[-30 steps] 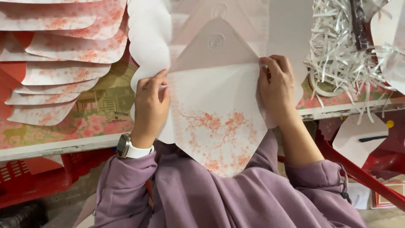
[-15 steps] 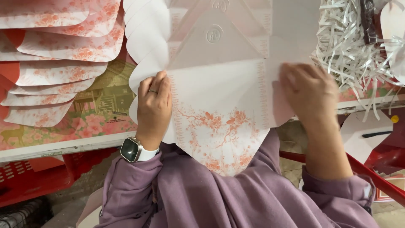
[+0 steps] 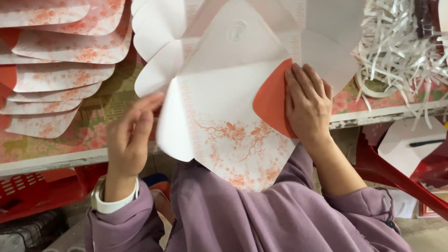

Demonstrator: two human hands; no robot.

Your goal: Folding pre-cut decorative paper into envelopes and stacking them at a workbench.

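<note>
Floral-patterned desk (image 3: 70,140) with a white front edge. Red plastic crate (image 3: 28,196) beneath at left, red frame (image 3: 396,182) at right.
</note>
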